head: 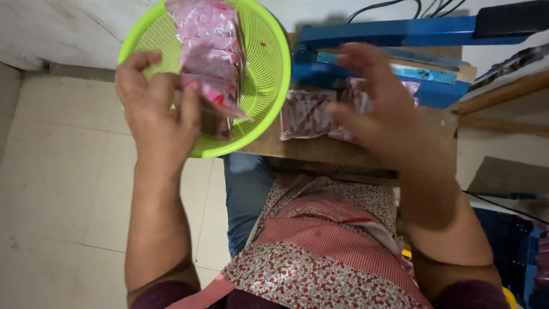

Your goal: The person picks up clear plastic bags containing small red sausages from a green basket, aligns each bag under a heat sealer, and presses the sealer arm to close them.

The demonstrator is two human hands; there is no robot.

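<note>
Figure: clear plastic packets of pink-and-red contents at a bench-top sealer. One filled packet (214, 94) was pinched at its lower end by my left hand (154, 109), fingers closed on it, over the near rim of the lime-green perforated basket (269, 74), where more such packets (206, 34) lay stacked. A second packet (309, 114) lay flat on the small wooden table (320, 150), just in front of the blue impulse sealer (377, 51). My right hand (377, 109) hovered over that packet with fingers spread wide and holding nothing; motion blur kept me from telling whether the fingertips touched it. Below were my floral apron (320, 252) and the pale tiled floor (63, 171).

Judged from this layout, the step went best if I kept one packet per hand, held it by the filled end so the open mouth stayed flat and unwrinkled, and kept the contents clear of the sealing bar (394, 71).
</note>
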